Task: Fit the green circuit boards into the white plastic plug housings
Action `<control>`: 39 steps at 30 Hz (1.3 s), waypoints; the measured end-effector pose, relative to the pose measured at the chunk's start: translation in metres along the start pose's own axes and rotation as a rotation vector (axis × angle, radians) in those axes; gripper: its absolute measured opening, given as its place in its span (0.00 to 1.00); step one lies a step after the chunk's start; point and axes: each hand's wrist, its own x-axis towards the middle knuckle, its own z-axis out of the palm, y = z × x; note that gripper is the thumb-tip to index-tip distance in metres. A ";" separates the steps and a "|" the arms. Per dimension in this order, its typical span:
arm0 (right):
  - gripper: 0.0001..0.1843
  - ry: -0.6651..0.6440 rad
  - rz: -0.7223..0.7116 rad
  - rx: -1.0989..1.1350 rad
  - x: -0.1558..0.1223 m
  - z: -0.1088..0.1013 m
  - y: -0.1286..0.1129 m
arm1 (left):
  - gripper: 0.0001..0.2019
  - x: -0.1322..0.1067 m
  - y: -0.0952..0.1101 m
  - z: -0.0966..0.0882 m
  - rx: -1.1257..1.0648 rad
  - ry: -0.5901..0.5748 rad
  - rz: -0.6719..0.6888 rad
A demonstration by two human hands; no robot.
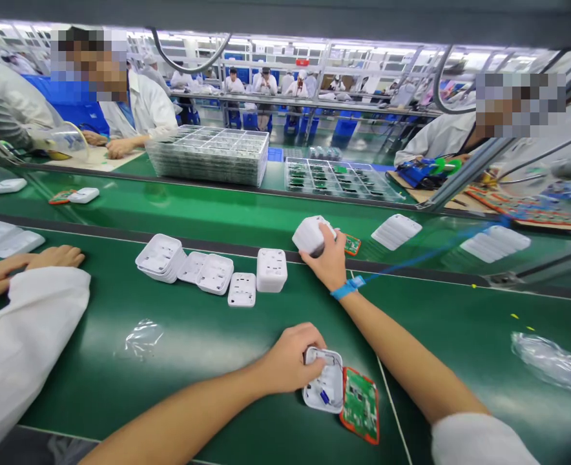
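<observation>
My left hand [298, 358] is closed on the edge of an open white plastic housing [331, 387], its thumb inside. A small blue part [325, 396] and thin wires show within. Against the housing's right side lies a green circuit board [360, 403] with an orange-red border. Farther forward, my right hand [330, 255] grips several white plastic covers [309, 234] bunched together at the conveyor's near edge. Another green circuit board [352, 244] shows just beyond its fingers, partly hidden. A blue wrist strap [347, 288] with a cord circles my right wrist.
Left of my right hand are stacked white covers [272, 270], a single cover [241, 289] and fanned housings [159, 255]. More covers [396, 231] lie on the green conveyor [208, 206]. A co-worker's hand [55, 257] rests at left. Clear plastic [550, 361] lies at right.
</observation>
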 end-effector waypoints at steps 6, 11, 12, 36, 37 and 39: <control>0.46 -0.109 -0.200 -0.064 -0.068 -0.028 -0.010 | 0.13 0.001 0.008 -0.001 0.018 -0.006 0.006; 0.49 -0.244 -0.301 -0.116 -0.068 -0.026 -0.022 | 0.47 -0.001 0.002 -0.009 -0.023 -0.244 0.157; 0.51 -0.258 -0.319 -0.091 -0.066 -0.029 -0.023 | 0.49 -0.001 0.000 -0.010 -0.009 -0.272 0.159; 0.06 -0.410 -0.225 0.275 -0.154 -0.111 -0.030 | 0.40 0.005 -0.004 0.007 0.226 0.023 -0.035; 0.07 -0.407 -0.218 0.295 -0.154 -0.110 -0.030 | 0.40 0.005 -0.004 0.007 0.223 0.021 -0.035; 0.08 -0.401 -0.196 0.315 -0.154 -0.109 -0.029 | 0.40 0.005 -0.004 0.006 0.211 0.017 -0.040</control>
